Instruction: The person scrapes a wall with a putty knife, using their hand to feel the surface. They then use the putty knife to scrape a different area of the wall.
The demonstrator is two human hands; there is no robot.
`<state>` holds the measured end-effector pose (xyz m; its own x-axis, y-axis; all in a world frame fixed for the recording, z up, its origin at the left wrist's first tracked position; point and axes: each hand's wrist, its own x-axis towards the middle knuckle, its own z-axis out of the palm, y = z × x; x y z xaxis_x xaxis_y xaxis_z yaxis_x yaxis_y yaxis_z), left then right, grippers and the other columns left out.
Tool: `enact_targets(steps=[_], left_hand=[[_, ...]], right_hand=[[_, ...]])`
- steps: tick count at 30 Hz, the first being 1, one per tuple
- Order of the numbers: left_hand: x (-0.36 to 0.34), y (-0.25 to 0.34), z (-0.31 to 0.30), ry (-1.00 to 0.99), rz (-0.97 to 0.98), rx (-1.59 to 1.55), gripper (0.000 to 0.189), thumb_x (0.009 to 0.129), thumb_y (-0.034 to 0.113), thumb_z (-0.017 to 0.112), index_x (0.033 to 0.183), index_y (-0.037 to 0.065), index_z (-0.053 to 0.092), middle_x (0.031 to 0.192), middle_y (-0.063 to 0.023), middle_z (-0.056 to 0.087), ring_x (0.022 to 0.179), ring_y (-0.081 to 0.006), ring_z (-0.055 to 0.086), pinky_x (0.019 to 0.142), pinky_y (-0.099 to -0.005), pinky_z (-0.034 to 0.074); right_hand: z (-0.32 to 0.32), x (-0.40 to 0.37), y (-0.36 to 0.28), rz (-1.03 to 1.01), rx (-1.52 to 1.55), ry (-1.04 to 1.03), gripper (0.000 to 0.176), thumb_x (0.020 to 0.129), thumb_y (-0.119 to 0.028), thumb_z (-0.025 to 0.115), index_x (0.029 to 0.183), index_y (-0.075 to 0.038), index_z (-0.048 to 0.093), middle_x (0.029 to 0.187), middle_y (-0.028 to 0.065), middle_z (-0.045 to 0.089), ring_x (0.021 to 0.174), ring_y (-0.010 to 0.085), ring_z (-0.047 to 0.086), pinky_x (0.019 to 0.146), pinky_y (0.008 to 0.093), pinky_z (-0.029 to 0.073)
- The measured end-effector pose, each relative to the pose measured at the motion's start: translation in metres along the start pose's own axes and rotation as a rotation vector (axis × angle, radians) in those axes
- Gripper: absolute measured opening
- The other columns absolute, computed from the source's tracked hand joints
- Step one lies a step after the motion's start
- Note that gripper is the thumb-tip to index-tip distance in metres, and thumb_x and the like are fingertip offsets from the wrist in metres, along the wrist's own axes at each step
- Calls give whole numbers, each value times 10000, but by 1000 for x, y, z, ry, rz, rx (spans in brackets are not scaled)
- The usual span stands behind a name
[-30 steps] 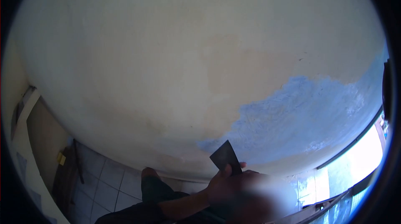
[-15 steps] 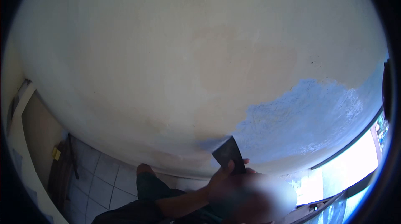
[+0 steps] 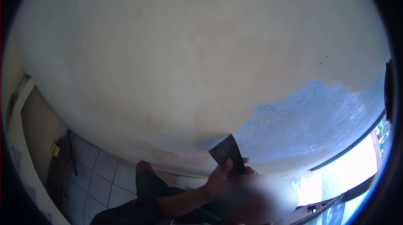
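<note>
My left hand (image 3: 220, 175) is closed on a wide, dark, flat blade (image 3: 228, 153), its thumb lying across the near face. Fingertips show past the blade's right edge; whose hand they belong to is unclear. A blurred patch covers the area just below, and I cannot make out my right hand there. The blade's upper edge is at the cream wall (image 3: 159, 65), by the lower left end of a rough blue patch (image 3: 294, 120). Whether it touches the wall is hard to tell.
Below the wall at left lies a tiled floor (image 3: 100, 183), with my knee (image 3: 145, 167) above it. A yellow block (image 3: 55, 149) is on a dark wooden piece (image 3: 58, 174) near the left side. At lower right is a bright opening (image 3: 348, 164).
The blade and my left hand have shifted slightly left and up in view. The blue patch has shifted a little right as the view moved. The hold looks the same.
</note>
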<state>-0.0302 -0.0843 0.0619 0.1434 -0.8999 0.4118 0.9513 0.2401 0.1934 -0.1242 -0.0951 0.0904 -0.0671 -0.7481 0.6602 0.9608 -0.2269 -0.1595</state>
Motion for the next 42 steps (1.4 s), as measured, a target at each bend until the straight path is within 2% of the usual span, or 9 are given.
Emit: enact_targets(steps=[3, 5, 7, 10, 15, 19, 22, 25, 42], left_hand=[[3, 8, 4, -45, 18, 32, 483, 964, 443, 397, 1291, 96, 473, 1109, -139, 638, 1100, -344, 551, 984, -473, 353], [-1, 4, 10, -48, -31, -14, 483, 964, 443, 396, 1286, 93, 478, 1114, -136, 637, 1101, -343, 553, 996, -479, 341], [0, 11, 3, -46, 45, 47, 481, 965, 444, 392, 1291, 100, 474, 1116, -136, 636, 1104, -345, 552, 1003, -481, 336], [1, 9, 6, -77, -1, 36, 483, 965, 449, 386, 1292, 105, 472, 1114, -138, 636, 1113, -347, 548, 1017, -490, 324], [6, 13, 0, -79, 38, 52, 501, 960, 464, 381, 1294, 100, 466, 1108, -148, 637, 1117, -352, 545, 1047, -513, 289], [4, 10, 6, -86, 10, -10, 506, 959, 462, 379, 1295, 93, 462, 1101, -160, 637, 1102, -350, 556, 1062, -516, 276], [6, 12, 6, -91, 17, 2, 507, 958, 459, 385, 1294, 88, 459, 1089, -163, 639, 1083, -346, 566, 1061, -505, 286], [4, 11, 8, -54, -25, 1, 507, 957, 459, 390, 1289, 84, 462, 1079, -168, 637, 1075, -343, 569, 1052, -500, 299], [3, 13, 13, -2, -41, -45, 518, 961, 462, 384, 1275, 59, 472, 1026, -193, 632, 1006, -340, 596, 947, -472, 402]], right_hand=[[18, -8, 11, -250, 268, 320, 311, 762, -411, 570, 660, -129, 486, 688, 10, 444, 610, 164, 399, 600, 323, 319], [18, -10, 15, -274, 260, 314, 330, 760, -419, 578, 656, -122, 475, 684, 10, 432, 619, 167, 398, 600, 325, 320], [3, 1, 9, -45, -21, -40, 356, 759, -426, 587, 645, -115, 455, 675, 9, 415, 625, 170, 395, 600, 325, 322], [27, -5, -7, -50, -155, 127, 369, 762, -443, 593, 654, -111, 475, 674, 10, 411, 630, 168, 393, 594, 319, 319], [1, 1, 0, -34, -38, -89, 379, 773, -448, 589, 641, -116, 462, 679, 16, 422, 623, 165, 396, 583, 317, 315], [18, 4, 8, -150, -7, 8, 380, 780, -443, 594, 638, -117, 461, 673, 19, 422, 625, 166, 403, 583, 314, 318], [6, 2, -2, -12, -130, -141, 396, 788, -466, 573, 636, -120, 453, 672, 25, 427, 628, 170, 410, 583, 313, 321], [9, -4, 5, -145, -21, -3, 416, 793, -486, 569, 637, -122, 443, 667, 23, 430, 625, 174, 414, 586, 320, 328], [22, -2, 1, -118, -83, -40, 457, 794, -513, 547, 606, -114, 425, 631, 6, 425, 623, 159, 415, 597, 329, 334]])
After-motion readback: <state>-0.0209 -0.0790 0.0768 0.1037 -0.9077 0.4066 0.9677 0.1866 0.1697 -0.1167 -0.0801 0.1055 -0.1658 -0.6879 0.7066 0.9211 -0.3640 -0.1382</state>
